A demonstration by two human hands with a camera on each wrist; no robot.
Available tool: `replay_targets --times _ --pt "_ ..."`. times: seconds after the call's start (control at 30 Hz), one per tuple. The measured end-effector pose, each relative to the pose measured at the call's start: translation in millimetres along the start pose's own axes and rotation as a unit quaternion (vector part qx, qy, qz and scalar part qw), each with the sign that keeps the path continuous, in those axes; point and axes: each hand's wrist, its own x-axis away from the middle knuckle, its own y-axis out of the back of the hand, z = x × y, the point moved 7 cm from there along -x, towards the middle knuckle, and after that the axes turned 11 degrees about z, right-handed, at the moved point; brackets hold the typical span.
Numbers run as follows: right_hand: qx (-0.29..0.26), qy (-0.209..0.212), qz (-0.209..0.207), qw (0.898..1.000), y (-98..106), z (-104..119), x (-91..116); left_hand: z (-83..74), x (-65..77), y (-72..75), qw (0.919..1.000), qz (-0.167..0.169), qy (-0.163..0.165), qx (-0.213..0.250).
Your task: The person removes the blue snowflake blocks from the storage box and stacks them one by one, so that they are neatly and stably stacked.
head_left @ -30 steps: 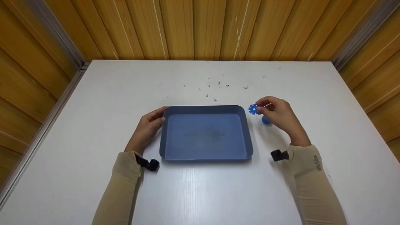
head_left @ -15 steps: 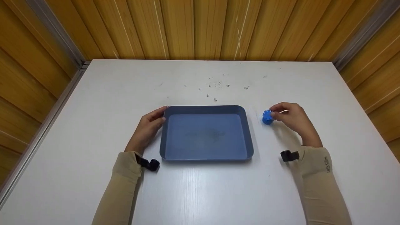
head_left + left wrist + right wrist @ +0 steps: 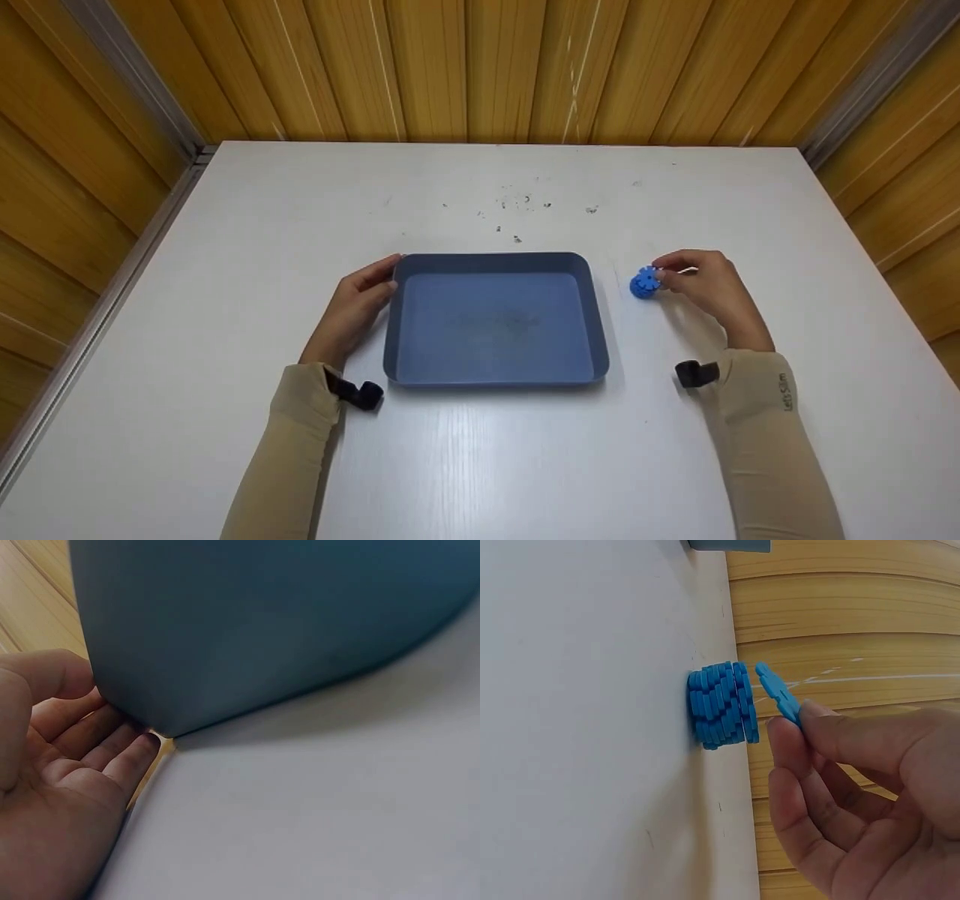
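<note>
My right hand (image 3: 709, 289) pinches a thin blue notched plastic disc (image 3: 778, 692) between thumb and forefinger. The disc is tilted, close over a stack of several matching blue discs (image 3: 718, 705) on the table. The stack's top disc sits slightly apart from those below in the right wrist view. In the head view the held disc overlaps the stack and hides part of it. At the far left corner of a shallow blue-grey tray (image 3: 495, 385), my left hand (image 3: 358, 306) rests with relaxed fingers against the outer wall, the thumb at the rim.
The tray stands mid-table, left of the stack, with nothing in it. The white table (image 3: 480, 465) has dark scuff marks beyond the tray. Yellow wood-look panels (image 3: 495, 71) rise behind its far edge and along both sides.
My right hand has moved right with the pinched disc, from beside the tray to over the stack, and has tilted the disc. The left hand and tray have not moved.
</note>
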Motion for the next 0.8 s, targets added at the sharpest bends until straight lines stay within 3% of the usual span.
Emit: replay_targets --times 0.5,0.8 --pt "-0.006 -0.015 0.006 1.0 -0.5 -7.8 -1.6 1.0 -1.5 0.6 1.0 -0.003 0.0 0.001" --pt "-0.013 -0.028 0.016 0.999 -1.6 -9.8 -1.1 -1.0 0.2 -1.2 0.9998 0.008 -0.017 0.007"
